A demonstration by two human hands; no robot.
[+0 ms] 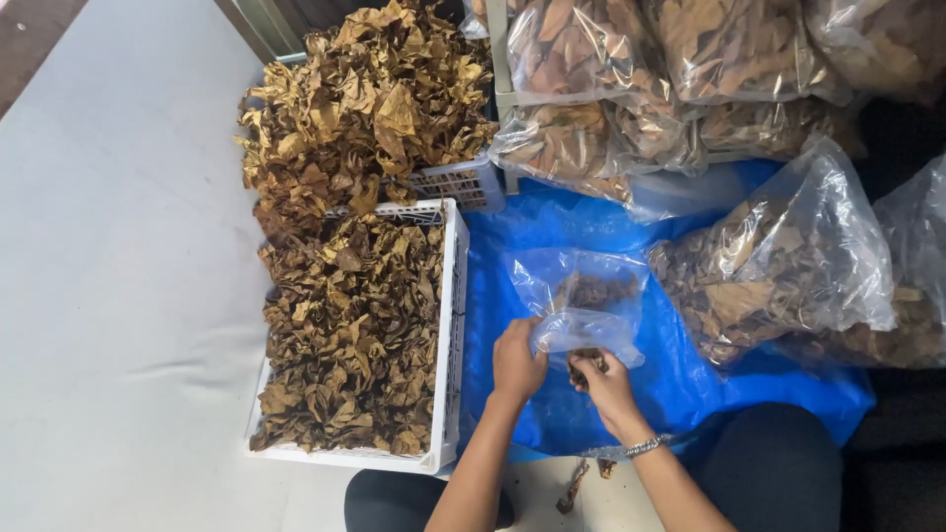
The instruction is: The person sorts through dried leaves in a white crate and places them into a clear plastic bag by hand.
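A small clear plastic bag [581, 296] with a few dry brown leaves inside lies on the blue tarp [512, 266]. My left hand [516, 361] grips the bag's open edge on its left side. My right hand [603, 382], with a metal bracelet on the wrist, pinches some dry leaves [585, 361] at the bag's mouth. A white plastic crate [451, 325] heaped with dry brown leaves sits just left of my left hand.
A second crate [463, 182] piled high with yellower leaves stands behind the first. Large clear bags of leaves [788, 266] lie at the right and several more [611, 89] are stacked at the back. Grey floor [118, 296] spreads left. Leaf scraps [574, 485] lie near my knees.
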